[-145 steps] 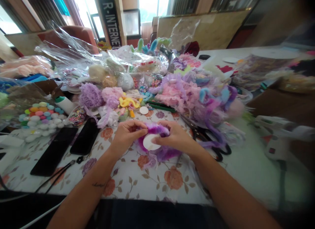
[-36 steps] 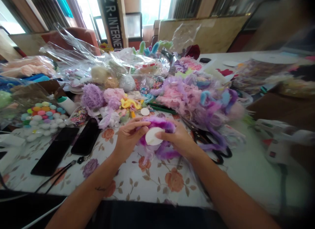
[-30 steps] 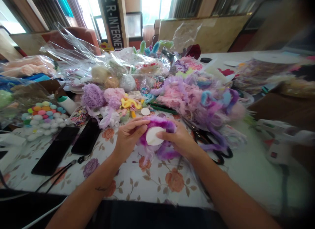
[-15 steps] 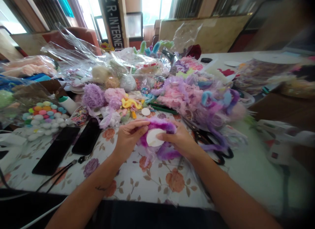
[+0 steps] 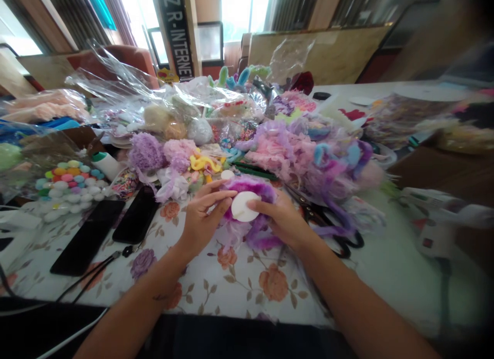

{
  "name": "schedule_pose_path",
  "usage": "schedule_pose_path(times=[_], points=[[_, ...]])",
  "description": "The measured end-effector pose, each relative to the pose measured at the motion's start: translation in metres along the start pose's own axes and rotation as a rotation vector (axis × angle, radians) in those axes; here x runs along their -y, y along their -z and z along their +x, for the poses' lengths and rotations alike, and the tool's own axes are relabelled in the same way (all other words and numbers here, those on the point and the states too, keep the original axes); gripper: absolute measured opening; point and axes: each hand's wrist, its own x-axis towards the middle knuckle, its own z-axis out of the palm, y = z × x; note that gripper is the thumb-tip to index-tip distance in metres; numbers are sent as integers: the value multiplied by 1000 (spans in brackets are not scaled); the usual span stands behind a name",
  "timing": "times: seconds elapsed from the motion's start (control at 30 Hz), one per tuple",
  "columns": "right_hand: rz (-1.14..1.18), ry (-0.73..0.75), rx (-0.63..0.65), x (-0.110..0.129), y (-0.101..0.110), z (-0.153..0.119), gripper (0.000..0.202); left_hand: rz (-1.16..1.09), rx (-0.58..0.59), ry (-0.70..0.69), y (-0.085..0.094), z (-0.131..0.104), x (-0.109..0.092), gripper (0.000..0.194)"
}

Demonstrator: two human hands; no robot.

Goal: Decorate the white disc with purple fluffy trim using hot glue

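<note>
Centrally, just above the floral tablecloth (image 5: 193, 281), a white disc (image 5: 242, 212) sits between the two hands, flat face toward the camera, with a purple fuzzy strip (image 5: 249, 184) curving around its upper edge. A short pale mark shows on the lower part of the disc's face.

Right hand (image 5: 287, 220): closed on the work; thumb pressed on the right part of the disc's face, other fingers behind it and mostly hidden. Left hand (image 5: 204, 215): thumb and forefinger drawn together at the left edge of disc and strip, pinching the strip; exact contact of the remaining fingers cannot be told. A lower length of the strip loops below the disc, beside pale lilac wisps.

Surroundings: second white disc (image 5: 227, 175) lies just beyond the hands, near a yellow fuzzy piece (image 5: 206, 163). Black-handled scissors (image 5: 341, 245) lie to the right, partly under a purple length from the pink and lilac heap (image 5: 281, 148). To the left, two black phones (image 5: 88, 238) lie side by side, near bagged pom-poms (image 5: 67, 186). Far right: a white device (image 5: 434, 240), blurred.
</note>
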Motion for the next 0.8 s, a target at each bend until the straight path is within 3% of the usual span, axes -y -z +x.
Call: schedule_pose_path(times=[0.17,0.3,0.5,0.8], points=[[68,0,-42,0,0,-1,39,118,-46,-181,-2,-2,-2,26],[84,25,-23,-1,1,-2,38,154,-66,-224,-2,-4,-1,30],[126,54,3,-3,0,-1,36,118,-107,-127,-3,-4,-5,23],[113,68,-5,-7,1,-1,37,-23,-84,127,-4,-3,-2,18]])
